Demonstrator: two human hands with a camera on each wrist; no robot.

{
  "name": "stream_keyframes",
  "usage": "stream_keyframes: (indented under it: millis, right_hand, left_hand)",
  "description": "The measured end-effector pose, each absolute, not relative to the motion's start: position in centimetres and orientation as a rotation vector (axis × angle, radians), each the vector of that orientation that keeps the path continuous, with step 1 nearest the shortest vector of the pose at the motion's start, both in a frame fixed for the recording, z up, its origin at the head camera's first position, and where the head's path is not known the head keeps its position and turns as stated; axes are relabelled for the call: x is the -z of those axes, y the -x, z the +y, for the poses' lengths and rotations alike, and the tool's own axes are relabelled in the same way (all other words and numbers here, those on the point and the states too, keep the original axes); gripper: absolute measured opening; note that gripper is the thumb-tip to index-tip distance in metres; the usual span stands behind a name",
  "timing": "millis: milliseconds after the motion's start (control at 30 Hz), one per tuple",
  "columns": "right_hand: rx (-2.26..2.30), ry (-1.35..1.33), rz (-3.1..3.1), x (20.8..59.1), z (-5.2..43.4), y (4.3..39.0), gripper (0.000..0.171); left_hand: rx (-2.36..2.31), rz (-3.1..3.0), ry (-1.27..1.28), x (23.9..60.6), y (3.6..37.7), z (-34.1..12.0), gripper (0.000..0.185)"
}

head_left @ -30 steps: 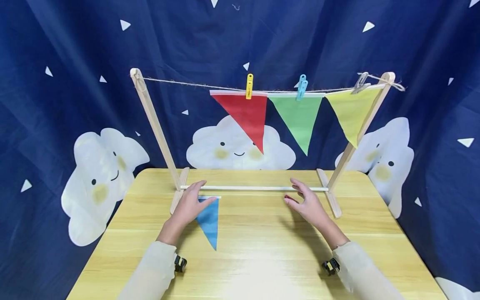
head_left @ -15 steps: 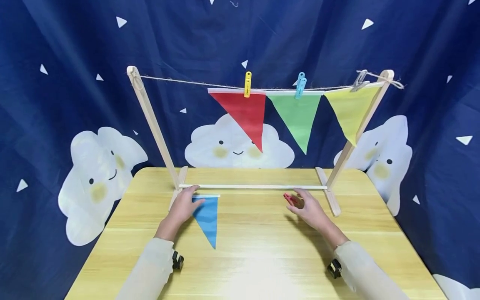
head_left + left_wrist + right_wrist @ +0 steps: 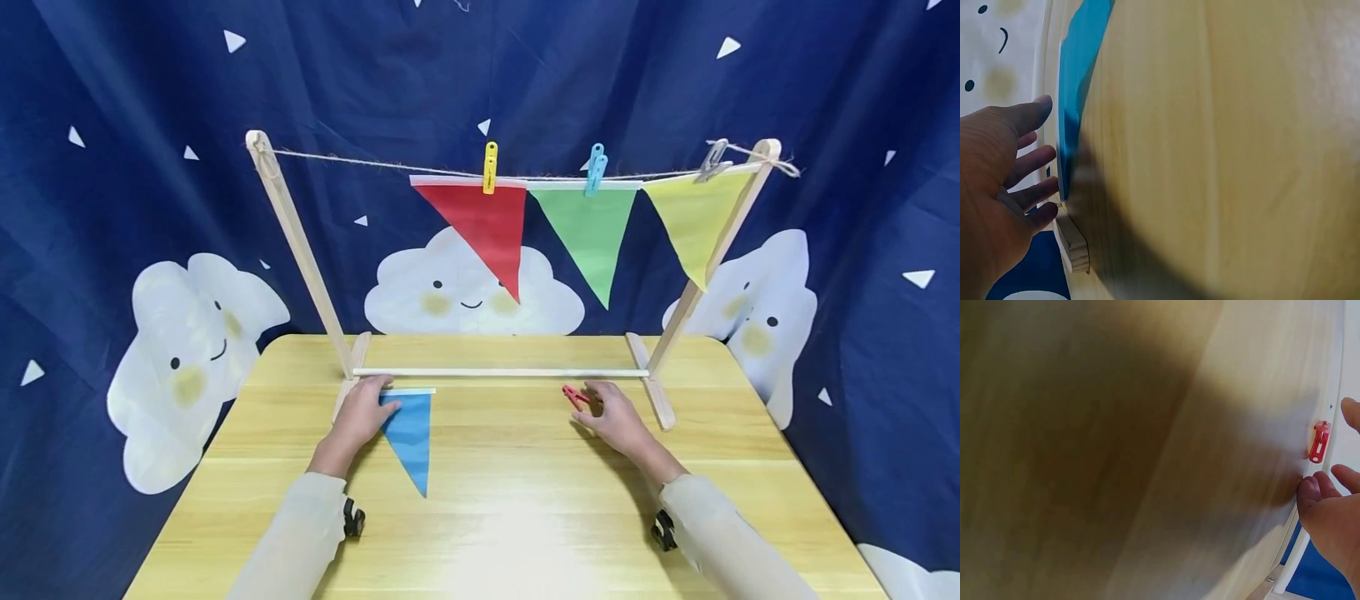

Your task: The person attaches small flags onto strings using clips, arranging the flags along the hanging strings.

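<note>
A blue triangular pennant (image 3: 411, 437) with a white top edge lies on the table at the left. My left hand (image 3: 362, 415) is over its upper left corner, thumb and fingers spread apart. In the left wrist view the fingers are beside the blue pennant (image 3: 1074, 81); whether they touch it I cannot tell. At the right, a red clothespin (image 3: 575, 397) lies on the tabletop, and my right hand (image 3: 621, 423) is around its right side with thumb and fingers apart. In the right wrist view a gap shows between the fingers and the red clothespin (image 3: 1319, 444).
A wooden frame with a left post (image 3: 303, 250), right post (image 3: 735, 225) and low white rod (image 3: 495, 373) stands at the back. From its string (image 3: 345, 158) hang red (image 3: 495, 225), green (image 3: 592, 233) and yellow (image 3: 690, 221) pennants, held by clips.
My left hand has moved slightly down and left, nearer the blue pennant's top corner. My right hand has lowered beside the red clothespin, which shows more fully now.
</note>
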State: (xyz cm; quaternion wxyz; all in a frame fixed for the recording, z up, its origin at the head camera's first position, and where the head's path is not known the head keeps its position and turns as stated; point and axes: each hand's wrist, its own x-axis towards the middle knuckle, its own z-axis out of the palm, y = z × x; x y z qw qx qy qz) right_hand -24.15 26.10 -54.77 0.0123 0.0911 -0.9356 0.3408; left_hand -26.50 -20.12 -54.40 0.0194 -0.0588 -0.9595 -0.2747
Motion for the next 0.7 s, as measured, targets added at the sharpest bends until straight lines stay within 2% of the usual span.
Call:
stream_keyframes:
  millis: [700]
  right_hand:
    - [-1.042, -0.172, -2.966, 55.9, 26.4, 25.1, 0.049]
  left_hand:
    - [0.785, -2.922, 0.227, 55.2, 27.0, -20.9, 0.040]
